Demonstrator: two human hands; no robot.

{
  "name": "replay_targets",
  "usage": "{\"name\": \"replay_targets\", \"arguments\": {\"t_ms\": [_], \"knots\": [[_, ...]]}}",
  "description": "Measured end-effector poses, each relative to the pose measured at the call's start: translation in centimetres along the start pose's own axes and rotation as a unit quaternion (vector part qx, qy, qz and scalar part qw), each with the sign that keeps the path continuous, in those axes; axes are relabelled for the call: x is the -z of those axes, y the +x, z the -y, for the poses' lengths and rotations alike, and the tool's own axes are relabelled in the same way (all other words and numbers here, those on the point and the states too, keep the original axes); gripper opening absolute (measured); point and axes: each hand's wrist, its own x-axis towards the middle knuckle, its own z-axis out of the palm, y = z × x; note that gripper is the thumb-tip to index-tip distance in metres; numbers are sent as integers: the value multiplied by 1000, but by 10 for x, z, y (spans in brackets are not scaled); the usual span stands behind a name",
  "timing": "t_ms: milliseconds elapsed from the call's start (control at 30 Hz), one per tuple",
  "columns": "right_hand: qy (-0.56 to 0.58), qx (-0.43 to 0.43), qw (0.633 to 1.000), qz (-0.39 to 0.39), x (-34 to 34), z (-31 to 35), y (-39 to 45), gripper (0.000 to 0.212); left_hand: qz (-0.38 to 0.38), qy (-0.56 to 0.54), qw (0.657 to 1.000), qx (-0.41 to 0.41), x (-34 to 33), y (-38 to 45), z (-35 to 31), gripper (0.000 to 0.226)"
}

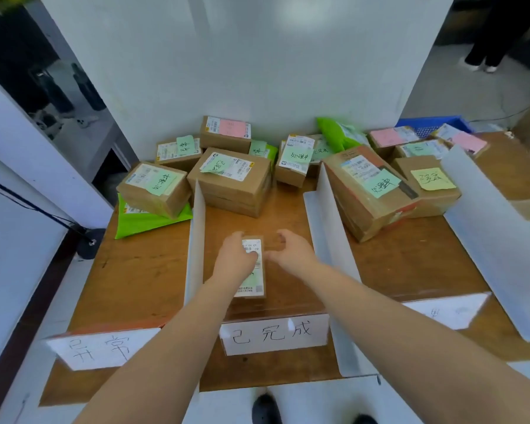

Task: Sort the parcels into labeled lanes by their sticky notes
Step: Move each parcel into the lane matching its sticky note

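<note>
A small cardboard parcel (255, 276) with a white shipping label and a green sticky note lies in the middle lane of the wooden table (141, 270). My left hand (236, 255) rests on its left side and grips it. My right hand (291, 250) hovers just right of the parcel with fingers curled and apart, holding nothing. A white sign (274, 333) with handwritten characters marks the middle lane's front. Another sign (101, 347) marks the left lane, and a third sign (444, 310) the right lane.
White dividers (195, 240) (334, 228) wall the middle lane. Several brown boxes with green, pink or yellow notes crowd the table's back, such as a big box (233, 185) and a tilted box (371, 194). A green mailer (147, 220) lies at left, a blue crate (432, 123) behind.
</note>
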Motion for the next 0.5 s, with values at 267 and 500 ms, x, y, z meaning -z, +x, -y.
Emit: {"name": "replay_targets", "arguments": {"t_ms": [267, 500], "knots": [[-82, 94, 990, -62, 121, -25, -34, 65, -19, 54, 993, -99, -35, -36, -111, 58], [-109, 94, 981, -128, 214, -89, -61, 60, -10, 53, 984, -168, -100, -60, -190, 55]]}}
